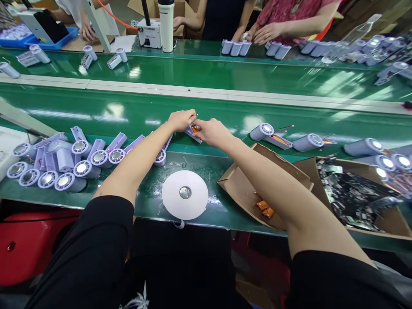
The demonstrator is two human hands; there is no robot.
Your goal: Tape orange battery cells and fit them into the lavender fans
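Over the green conveyor, both hands meet at a lavender plastic housing (194,136) with an orange wrapped piece (195,128) in its trough. My left hand (182,120) is closed at the housing's far left end; its fingertips are partly hidden, and a small pale tip shows beside them. My right hand (215,132) has thumb and fingers closed at the orange piece and the near right side of the housing. A white paper-like roll (174,201) lies flat on the ledge below my hands. To the right, a lavender housing with wires (279,140) rests on the belt.
Lavender housings (64,182) crowd the left. At right stand a cardboard tray (231,182) with orange pieces (265,209) and a cardboard box (394,219) of dark circuit parts (350,197). Across the belt are co-workers' hands (268,33), more housings and a white tumbler (166,28).
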